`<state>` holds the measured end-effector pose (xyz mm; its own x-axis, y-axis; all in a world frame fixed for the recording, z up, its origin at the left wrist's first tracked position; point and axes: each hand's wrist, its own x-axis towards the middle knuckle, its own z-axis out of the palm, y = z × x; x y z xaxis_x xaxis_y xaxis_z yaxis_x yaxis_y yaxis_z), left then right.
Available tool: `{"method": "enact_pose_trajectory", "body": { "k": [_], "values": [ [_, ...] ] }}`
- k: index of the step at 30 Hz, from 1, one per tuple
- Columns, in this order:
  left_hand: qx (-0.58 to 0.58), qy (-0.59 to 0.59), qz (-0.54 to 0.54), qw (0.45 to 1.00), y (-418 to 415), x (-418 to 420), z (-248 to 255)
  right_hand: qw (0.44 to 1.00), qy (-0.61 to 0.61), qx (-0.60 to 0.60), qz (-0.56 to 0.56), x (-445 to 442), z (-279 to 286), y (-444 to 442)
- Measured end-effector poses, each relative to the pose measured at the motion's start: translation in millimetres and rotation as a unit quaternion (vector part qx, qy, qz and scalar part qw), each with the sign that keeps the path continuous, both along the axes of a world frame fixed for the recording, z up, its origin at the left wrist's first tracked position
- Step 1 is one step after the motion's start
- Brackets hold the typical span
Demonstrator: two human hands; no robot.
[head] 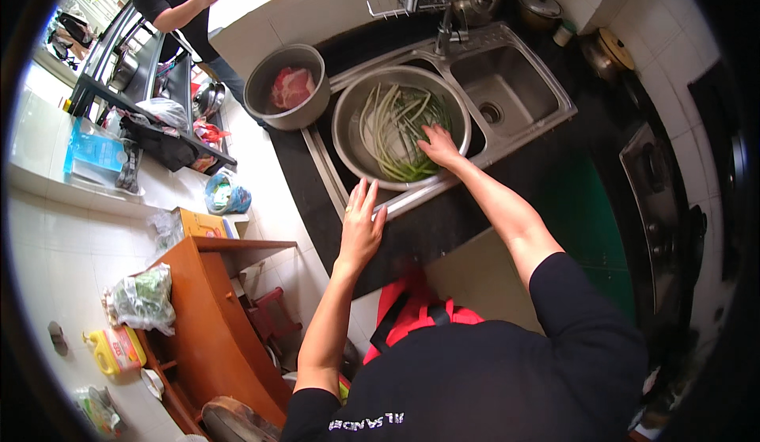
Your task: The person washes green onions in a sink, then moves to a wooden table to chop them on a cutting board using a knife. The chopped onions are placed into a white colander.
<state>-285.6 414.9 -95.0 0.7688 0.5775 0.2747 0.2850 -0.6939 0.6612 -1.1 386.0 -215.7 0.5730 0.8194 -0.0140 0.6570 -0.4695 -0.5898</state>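
A wide stainless steel basin [350, 145] rests over the left bowl of the sink. Inside it lie long green-and-white stalks [386, 127] that look like scallions or garlic shoots. My right hand [440, 146] reaches over the basin's right side, fingers spread at the greens; whether the fingertips press on them I cannot tell. Near the basin's front rim is my left hand [362, 219], palm down, fingers out and thumb apart, with nothing in it. To the basin's left stands a deep metal pot [258, 89] with a piece of raw meat [293, 88] in it.
The right sink bowl [504, 86] sits under the faucet [444, 32]. Lidded pots [539, 6] line the back corner, and a gas stove [653, 204] is at right. A wooden cabinet [219, 323] stands at left. Another person [184, 14] is beyond the counter.
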Motion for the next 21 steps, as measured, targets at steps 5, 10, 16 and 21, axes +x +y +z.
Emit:
{"method": "enact_pose_trajectory", "body": {
  "k": [5,10,16,21],
  "values": [
    [-0.006,0.111,0.021,0.994,95.6,104.3,-77.7,0.979,0.002,-0.091,-0.183,19.9,-32.7,57.1],
    [-0.022,0.245,0.109,0.963,135.8,159.4,-141.1,0.969,-0.122,-0.202,0.074,-8.3,-35.4,60.3],
    [0.061,0.342,-0.005,0.938,121.9,178.3,-167.7,0.962,-0.137,-0.188,0.144,26.4,-15.8,44.5],
    [-0.047,0.209,0.115,0.97,126.8,177.0,-138.4,0.975,-0.134,0.036,0.174,38.7,12.0,41.0]
  ]
}}
